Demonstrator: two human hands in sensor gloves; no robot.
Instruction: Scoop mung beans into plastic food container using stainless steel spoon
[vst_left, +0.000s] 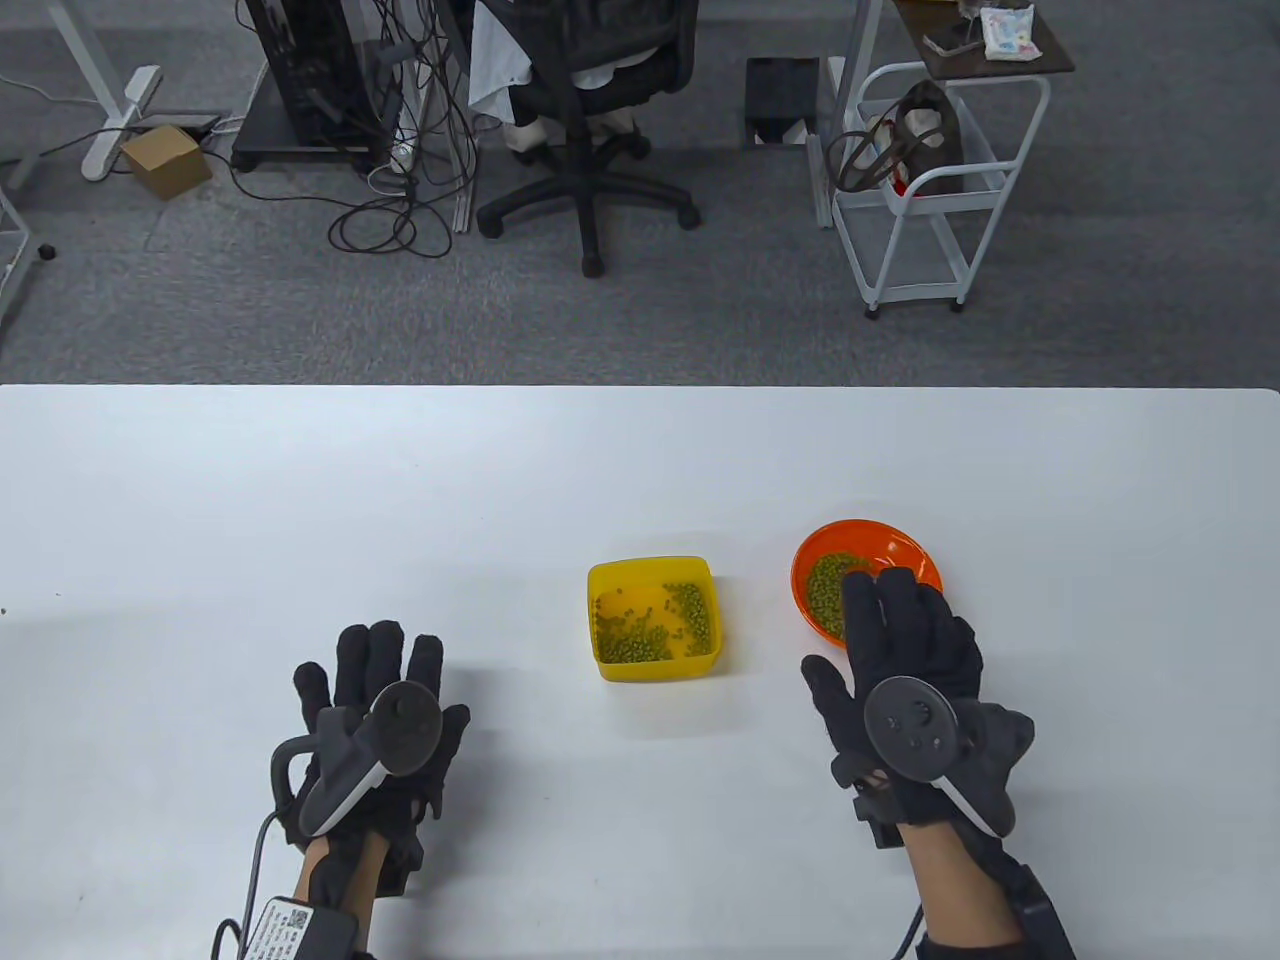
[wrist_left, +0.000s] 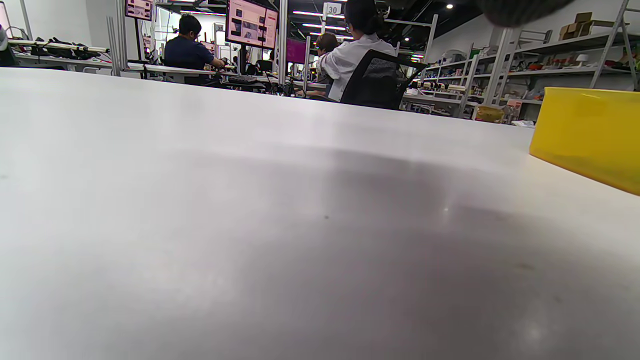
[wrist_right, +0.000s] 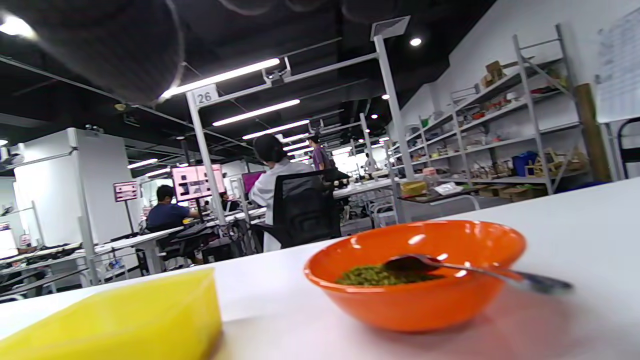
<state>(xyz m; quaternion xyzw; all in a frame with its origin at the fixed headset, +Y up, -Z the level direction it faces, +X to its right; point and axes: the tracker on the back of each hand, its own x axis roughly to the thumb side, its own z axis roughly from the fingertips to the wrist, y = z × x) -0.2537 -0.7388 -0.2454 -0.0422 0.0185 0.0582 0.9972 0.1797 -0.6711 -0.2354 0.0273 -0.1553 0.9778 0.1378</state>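
Note:
A yellow plastic container (vst_left: 601, 583) sits mid-table with some mung beans (vst_left: 650, 640) in it; it also shows in the left wrist view (wrist_left: 590, 135) and the right wrist view (wrist_right: 115, 320). An orange bowl (vst_left: 900, 540) of mung beans (vst_left: 828, 585) stands to its right. In the right wrist view a stainless steel spoon (wrist_right: 450, 265) lies in the bowl (wrist_right: 415, 300), its handle over the rim, with no fingers on it. My right hand (vst_left: 895, 625) lies open over the bowl's near edge and hides the spoon in the table view. My left hand (vst_left: 385, 680) rests flat and empty on the table.
The white table (vst_left: 300, 500) ends at a far edge, with an office chair (vst_left: 585, 90) and a white cart (vst_left: 930, 190) on the floor beyond. Bare tabletop lies between my left hand and the container.

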